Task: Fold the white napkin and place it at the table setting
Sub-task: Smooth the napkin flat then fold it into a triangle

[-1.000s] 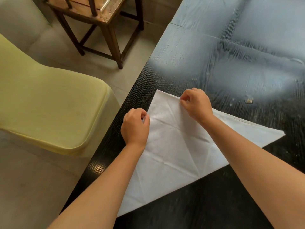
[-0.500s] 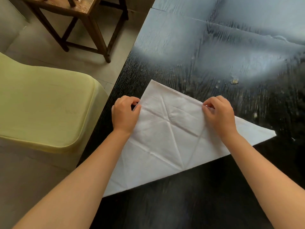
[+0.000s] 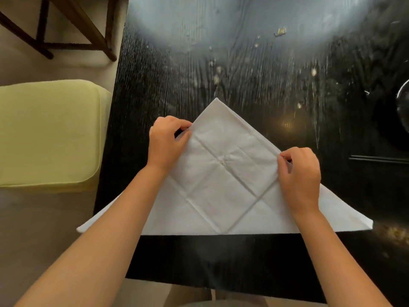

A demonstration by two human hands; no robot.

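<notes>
Soft daylight throws a pale glare across the far black table (image 3: 221, 29); wide-angle bending warps the edges, with slight motion blur

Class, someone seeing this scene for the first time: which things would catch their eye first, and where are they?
First, the white napkin, folded into a triangle on the black table, apex pointing away. The left hand pinches its left edge and the right hand its right edge. A pale yellow chair stands left of the table.

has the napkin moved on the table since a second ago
Yes. The white napkin has turned on the black table: its long folded edge now runs along the near table edge, apex pointing away.
</notes>
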